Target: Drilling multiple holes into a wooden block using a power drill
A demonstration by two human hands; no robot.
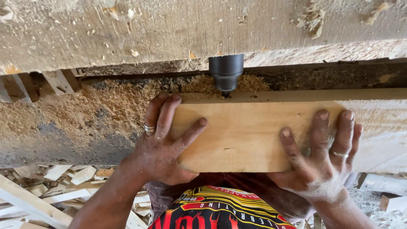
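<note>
the pale rectangular wooden block [241,135] lies flat with its long axis running left to right, its far edge right under the dark metal drill chuck [226,71], whose bit tip meets the wood near that edge. the left hand [163,144] clamps the block's left end, fingers curled over the far corner, thumb pressed on top. the right hand [324,159] lies spread and pressed flat on the right part. both hands sit about equally near the chuck. tan sawdust [106,106] heaps far left; pale wood offcuts [55,186] lie near left.
</note>
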